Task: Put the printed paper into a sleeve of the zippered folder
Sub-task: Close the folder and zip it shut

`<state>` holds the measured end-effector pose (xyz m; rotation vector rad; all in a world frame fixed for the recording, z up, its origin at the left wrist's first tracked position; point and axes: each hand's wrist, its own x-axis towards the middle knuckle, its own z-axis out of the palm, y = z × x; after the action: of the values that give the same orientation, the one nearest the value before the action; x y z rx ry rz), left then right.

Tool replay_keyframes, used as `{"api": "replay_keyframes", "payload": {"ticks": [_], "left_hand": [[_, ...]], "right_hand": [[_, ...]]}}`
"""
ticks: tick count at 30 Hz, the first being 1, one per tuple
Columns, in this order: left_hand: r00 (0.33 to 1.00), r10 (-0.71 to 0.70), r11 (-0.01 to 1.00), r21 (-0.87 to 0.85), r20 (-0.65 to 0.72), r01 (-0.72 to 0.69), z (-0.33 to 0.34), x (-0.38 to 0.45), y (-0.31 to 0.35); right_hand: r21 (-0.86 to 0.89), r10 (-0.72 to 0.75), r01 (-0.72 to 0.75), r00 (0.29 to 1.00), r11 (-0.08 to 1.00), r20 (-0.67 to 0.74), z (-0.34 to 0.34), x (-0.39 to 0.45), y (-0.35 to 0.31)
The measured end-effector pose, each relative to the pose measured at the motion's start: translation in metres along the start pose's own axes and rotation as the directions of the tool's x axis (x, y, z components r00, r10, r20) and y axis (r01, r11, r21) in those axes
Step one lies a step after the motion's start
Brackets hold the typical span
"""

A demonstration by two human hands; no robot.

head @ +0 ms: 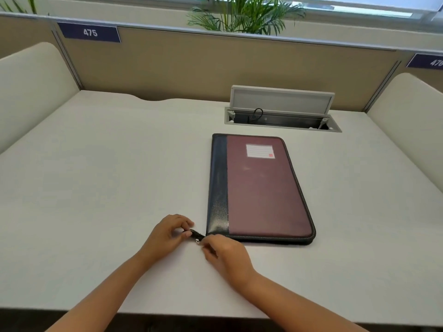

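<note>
Maroon and dark navy, the zippered folder lies flat and closed on the white desk, a little right of the middle, its long side running from the near edge toward the back. A white label with ruled lines sits on the cover near the far end, and the navy band runs down the folder's left side.

From the head view, both hands meet at the folder's near-left corner, just off its edge. The left hand rests on the desk to the left of that corner, its fingers curled in, pinching the end of a short black zipper tail that sticks out leftward from the corner. The right hand lies just in front of the same corner, nearer the desk's front edge, fingers bent and tips drawn together at a small metal zipper pull; it seems to be pinching it, though the piece is very small. The rest of the folder stretches away beyond the two hands, untouched.

Behind the folder, close to the desk's back edge, a grey cable hatch stands with its lid tilted up and a black cable looped inside. A tan partition closes the back, bearing a blue plate marked 475 toward the left; green palm fronds rise beyond it. The printed paper is nowhere in sight.
</note>
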<state>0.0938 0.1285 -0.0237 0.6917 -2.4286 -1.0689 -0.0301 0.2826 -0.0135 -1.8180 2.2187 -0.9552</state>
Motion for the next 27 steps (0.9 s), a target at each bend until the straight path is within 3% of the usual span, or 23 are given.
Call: {"api": "replay_keyframes", "payload": {"ticks": [10,27], "left_hand": [[0.999,-0.037,0.999,-0.007,0.004,0.037,0.002,0.000,0.001],[0.998,-0.055,0.998,-0.022,0.021,0.055,0.001,0.000,-0.003]], "right_hand": [[0.072,0.199,-0.197,0.980,0.978,-0.023,-0.018,-0.018,0.024],[0.023,0.309,-0.309,0.941,0.951,-0.138,-0.078,-0.061,0.084]]}}
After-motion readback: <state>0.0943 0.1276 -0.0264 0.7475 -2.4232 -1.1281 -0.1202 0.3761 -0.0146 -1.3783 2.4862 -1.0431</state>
